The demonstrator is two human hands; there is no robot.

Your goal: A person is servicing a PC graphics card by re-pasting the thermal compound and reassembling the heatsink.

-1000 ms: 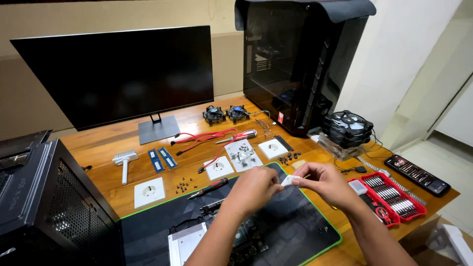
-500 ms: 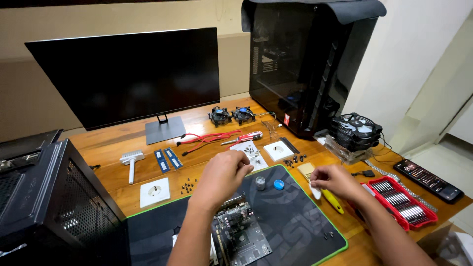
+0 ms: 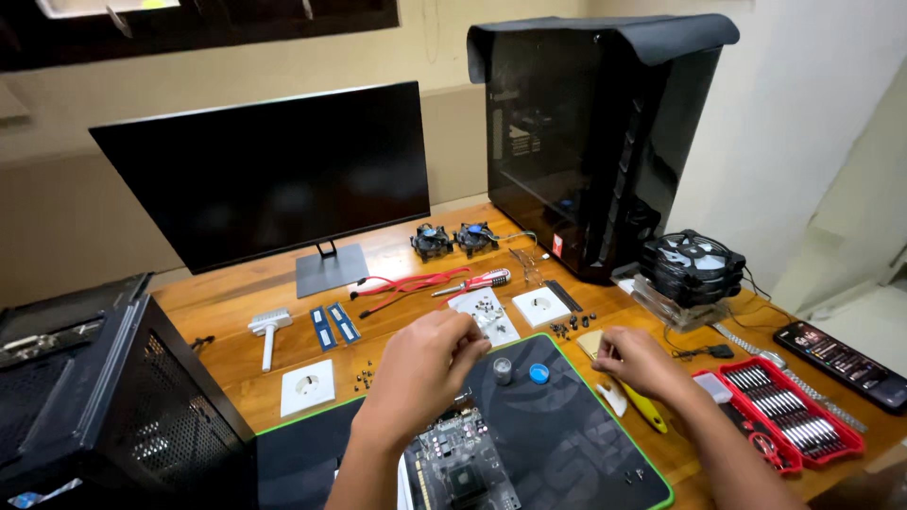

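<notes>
You get soft, even indoor light; the white wall (image 3: 803,142) at 2 o'clock glows brightest. Your hands blur slightly, and edges bow with wide-angle distortion.

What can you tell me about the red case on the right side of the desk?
The red case lies open and flat on the wooden desk, near its right front edge. It looks like plastic, with two hinged halves. The larger half holds rows of small metal bits in a dark insert; the smaller half, nearer the person, is partly hidden by the right forearm. No hand touches it. A black tray lies just beyond it.
</notes>
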